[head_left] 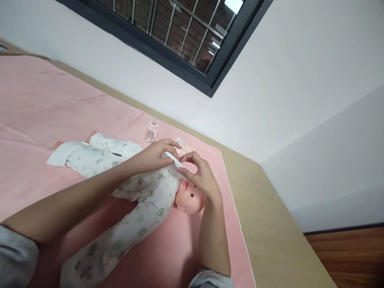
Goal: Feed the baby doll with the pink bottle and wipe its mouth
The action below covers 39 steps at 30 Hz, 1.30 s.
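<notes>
A baby doll (189, 198) lies on its back on a pink mat (162, 248), dressed in a white patterned outfit (150, 188). Above its chest and chin, my left hand (160, 156) pinches one end of a small folded white cloth or wipe (173, 159). My right hand (199, 172) closes finger and thumb on the other end. Part of the doll's face is hidden behind my right hand. Just beyond my hands lies a pale packet (183, 145) with faint print, partly covered by my fingers.
A baby bottle (153, 130) with a pink collar stands on the mat past the doll. The mat covers a wooden surface (255, 200) that meets a white wall (240, 128). Overhead is a dark-framed window (207, 82) with bars behind it.
</notes>
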Each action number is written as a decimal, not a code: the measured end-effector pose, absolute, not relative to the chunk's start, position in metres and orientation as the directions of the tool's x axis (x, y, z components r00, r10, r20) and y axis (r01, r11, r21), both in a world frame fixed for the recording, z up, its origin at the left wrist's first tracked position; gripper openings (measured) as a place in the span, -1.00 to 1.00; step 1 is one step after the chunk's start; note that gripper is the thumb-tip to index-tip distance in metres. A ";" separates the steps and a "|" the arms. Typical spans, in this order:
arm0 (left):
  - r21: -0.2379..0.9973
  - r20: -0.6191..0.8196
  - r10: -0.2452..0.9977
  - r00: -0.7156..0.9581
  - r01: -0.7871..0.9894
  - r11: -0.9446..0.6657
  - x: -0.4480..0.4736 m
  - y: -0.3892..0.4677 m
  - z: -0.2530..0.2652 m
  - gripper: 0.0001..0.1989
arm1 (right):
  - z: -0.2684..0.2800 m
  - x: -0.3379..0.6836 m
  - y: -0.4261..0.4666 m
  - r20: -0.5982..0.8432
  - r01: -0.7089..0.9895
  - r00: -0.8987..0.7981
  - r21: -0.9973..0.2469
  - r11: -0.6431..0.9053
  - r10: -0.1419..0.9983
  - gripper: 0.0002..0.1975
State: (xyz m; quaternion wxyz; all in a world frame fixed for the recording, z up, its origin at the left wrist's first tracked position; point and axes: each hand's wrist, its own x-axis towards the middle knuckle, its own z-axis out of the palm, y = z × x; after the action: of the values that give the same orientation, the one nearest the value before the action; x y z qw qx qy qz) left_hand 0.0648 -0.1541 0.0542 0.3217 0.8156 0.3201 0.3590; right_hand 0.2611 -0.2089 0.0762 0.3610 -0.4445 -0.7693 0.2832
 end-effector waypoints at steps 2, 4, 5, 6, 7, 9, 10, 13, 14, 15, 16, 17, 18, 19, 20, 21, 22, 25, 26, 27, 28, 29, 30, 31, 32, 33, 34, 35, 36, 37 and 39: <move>0.781 0.363 0.754 0.548 0.261 -0.567 0.064 -0.153 0.055 -0.76 | 0.075 0.255 -0.212 0.299 0.497 -0.327 -0.753 0.432 0.897 -0.66; 0.785 0.369 0.745 0.556 0.242 -0.570 0.061 -0.150 0.057 -0.73 | 0.074 0.251 -0.213 0.297 0.525 -0.293 -0.745 0.412 0.909 -0.67; 0.775 0.383 0.741 0.552 0.245 -0.583 0.059 -0.148 0.059 -0.72 | 0.074 0.251 -0.212 0.294 0.542 -0.265 -0.742 0.394 0.918 -0.71; 0.758 0.402 0.739 0.540 0.256 -0.600 0.055 -0.146 0.061 -0.71 | 0.074 0.252 -0.210 0.286 0.559 -0.236 -0.741 0.371 0.929 -0.77; 0.738 0.426 0.740 0.521 0.273 -0.617 0.050 -0.143 0.064 -0.70 | 0.074 0.255 -0.206 0.275 0.578 -0.204 -0.741 0.343 0.939 -0.80; 0.708 0.470 0.758 0.453 0.319 -0.630 0.036 -0.137 0.070 -0.70 | 0.074 0.265 -0.196 0.247 0.610 -0.146 -0.740 0.284 0.958 -0.79; 0.701 0.484 0.772 0.412 0.346 -0.623 0.027 -0.134 0.073 -0.70 | 0.075 0.271 -0.189 0.233 0.622 -0.121 -0.740 0.256 0.965 -0.78; 0.686 0.477 0.813 0.333 0.438 -0.581 0.001 -0.125 0.080 -0.66 | 0.073 0.293 -0.167 0.195 0.652 -0.057 -0.736 0.185 0.979 -0.76; 0.678 0.466 0.820 0.332 0.462 -0.572 -0.007 -0.122 0.081 -0.64 | 0.071 0.300 -0.160 0.180 0.665 -0.040 -0.729 0.161 0.983 -0.77; 0.669 0.453 0.824 0.339 0.481 -0.566 -0.014 -0.120 0.082 -0.62 | 0.069 0.306 -0.153 0.163 0.678 -0.027 -0.722 0.138 0.986 -0.80; 0.666 0.439 0.829 0.345 0.495 -0.558 -0.020 -0.119 0.083 -0.61 | 0.066 0.312 -0.146 0.145 0.689 -0.017 -0.715 0.117 0.989 -0.82; 0.669 0.426 0.837 0.343 0.503 -0.547 -0.025 -0.119 0.084 -0.62 | 0.063 0.317 -0.139 0.128 0.693 -0.013 -0.713 0.102 0.992 -0.84; 0.678 0.416 0.846 0.332 0.507 -0.533 -0.030 -0.118 0.085 -0.63 | 0.060 0.322 -0.132 0.110 0.691 -0.015 -0.717 0.090 0.994 -0.85; 0.688 0.410 0.856 0.316 0.509 -0.518 -0.034 -0.119 0.086 -0.64 | 0.056 0.326 -0.125 0.094 0.683 -0.018 -0.726 0.081 0.995 -0.85; 0.698 0.410 0.863 0.294 0.508 -0.505 -0.037 -0.119 0.088 -0.66 | 0.054 0.329 -0.119 0.076 0.670 -0.020 -0.739 0.070 0.997 -0.84; 0.704 0.416 0.868 0.270 0.508 -0.496 -0.040 -0.120 0.089 -0.67 | 0.051 0.331 -0.112 0.057 0.651 -0.014 -0.758 0.053 0.998 -0.83; 0.708 0.425 0.871 0.245 0.509 -0.489 -0.043 -0.121 0.091 -0.67 | 0.049 0.332 -0.105 0.044 0.626 0.005 -0.779 0.031 0.999 -0.81; 0.711 0.444 0.874 0.197 0.517 -0.477 -0.050 -0.123 0.095 -0.67 | 0.047 0.330 -0.084 0.050 0.548 0.105 -0.836 -0.016 0.993 -0.75; 0.713 0.443 0.875 0.195 0.516 -0.475 -0.051 -0.123 0.095 -0.66 | 0.047 0.328 -0.076 0.064 0.528 0.138 -0.849 -0.019 0.988 -0.74; 0.715 0.438 0.876 0.200 0.514 -0.475 -0.052 -0.123 0.096 -0.67 | 0.047 0.326 -0.067 0.080 0.514 0.168 -0.858 -0.018 0.983 -0.74; 0.718 0.431 0.878 0.207 0.511 -0.473 -0.053 -0.124 0.096 -0.67 | 0.047 0.324 -0.059 0.094 0.505 0.193 -0.863 -0.016 0.977 -0.75; 0.722 0.425 0.880 0.213 0.507 -0.471 -0.054 -0.124 0.096 -0.67 | 0.046 0.321 -0.050 0.104 0.497 0.219 -0.868 -0.019 0.970 -0.77; 0.725 0.422 0.881 0.215 0.503 -0.470 -0.055 -0.124 0.097 -0.67 | 0.045 0.319 -0.042 0.109 0.492 0.246 -0.870 -0.027 0.963 -0.78; 0.728 0.420 0.882 0.215 0.500 -0.469 -0.056 -0.124 0.097 -0.67 | 0.044 0.318 -0.035 0.110 0.493 0.269 -0.869 -0.038 0.957 -0.79; 0.731 0.419 0.882 0.214 0.497 -0.468 -0.057 -0.124 0.097 -0.67 | 0.042 0.316 -0.028 0.108 0.501 0.287 -0.864 -0.053 0.952 -0.79; 0.732 0.418 0.883 0.213 0.497 -0.467 -0.057 -0.125 0.097 -0.66 | 0.040 0.315 -0.023 0.105 0.515 0.300 -0.854 -0.068 0.948 -0.78; 0.732 0.418 0.883 0.212 0.497 -0.466 -0.059 -0.125 0.097 -0.65 | 0.038 0.315 -0.019 0.103 0.537 0.306 -0.840 -0.082 0.946 -0.78; 0.732 0.416 0.884 0.212 0.499 -0.464 -0.060 -0.125 0.097 -0.65 | 0.035 0.314 -0.017 0.103 0.565 0.305 -0.820 -0.093 0.947 -0.78; 0.730 0.416 0.884 0.211 0.502 -0.463 -0.061 -0.125 0.098 -0.64 | 0.032 0.314 -0.015 0.107 0.598 0.299 -0.795 -0.099 0.948 -0.78; 0.728 0.418 0.884 0.210 0.504 -0.465 -0.062 -0.125 0.098 -0.64 | 0.029 0.314 -0.014 0.114 0.634 0.289 -0.767 -0.101 0.950 -0.79; 0.720 0.427 0.879 0.213 0.508 -0.473 -0.063 -0.126 0.098 -0.64 | 0.025 0.316 -0.014 0.128 0.701 0.269 -0.706 -0.103 0.955 -0.81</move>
State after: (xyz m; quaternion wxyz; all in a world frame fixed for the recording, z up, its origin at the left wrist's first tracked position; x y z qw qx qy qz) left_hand -0.0632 -0.1255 0.0978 0.2195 0.7471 0.4643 0.4220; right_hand 0.3155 -0.0142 0.0248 0.3426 -0.7190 -0.5756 0.1851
